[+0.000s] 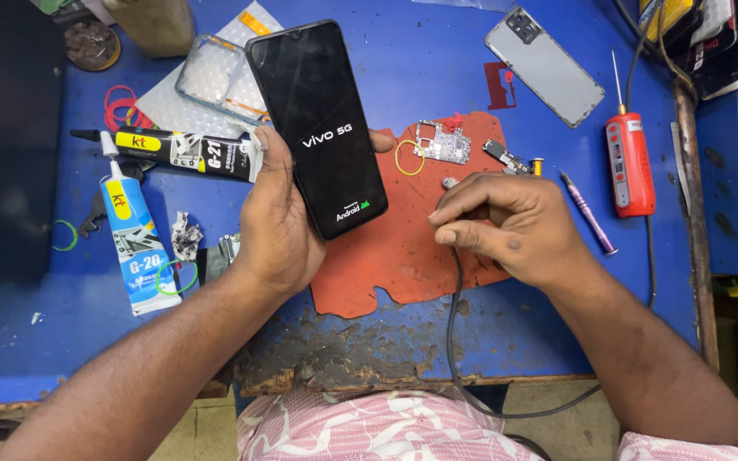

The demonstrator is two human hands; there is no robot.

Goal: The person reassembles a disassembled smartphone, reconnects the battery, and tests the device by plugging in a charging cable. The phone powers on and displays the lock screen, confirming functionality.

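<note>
Gripped in the left hand (279, 226) is a black smartphone (318, 128), held tilted above the worktop with the thumb along its left edge and fingertips showing past the right edge; the screen is lit with a start-up display. Pinched between thumb and curled fingers of the right hand (514, 226) is the plug end of a dark cable (454, 341), which trails down over the bench edge and off to the right. Beneath both hands lies a torn red mat (395, 256) on a worn blue bench (10, 341). Listed on the mat: a bare circuit board (442, 142), a smaller board piece (506, 157), a yellow ring (410, 158). Listed left: a black adhesive tube (185, 152), a blue-and-white adhesive tube (134, 248), a clear phone case (215, 77). Listed right: a grey back cover (544, 64), a red pen-shaped tool (629, 162), a purple-handled driver (589, 213). Risk noted: the phone is supported by one hand only over hard parts; a slip would likely drop it onto the boards. A tug on the trailing cable could drag small parts off the mat.
</note>
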